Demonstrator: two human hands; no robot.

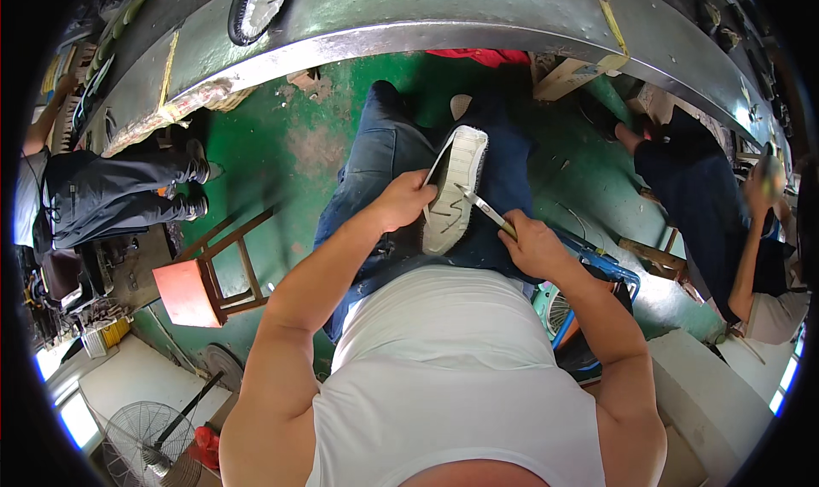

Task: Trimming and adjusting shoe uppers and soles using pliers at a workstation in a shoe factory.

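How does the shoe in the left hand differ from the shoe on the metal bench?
The held shoe is gripped by the left hand above the lap; the bench shoe lies on the metal bench, untouched where visible.
The right hand points a tool at the held shoe; none points at the bench shoe.
The held shoe shows nearly whole; the picture's top edge cuts off the bench shoe.
Both show a pale face with dark marks.

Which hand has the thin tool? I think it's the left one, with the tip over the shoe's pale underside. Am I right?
Almost! The hand is wrong: the head view shows the thin tool in the right hand. The left hand holds the shoe. The tip is over the pale underside, as you said.
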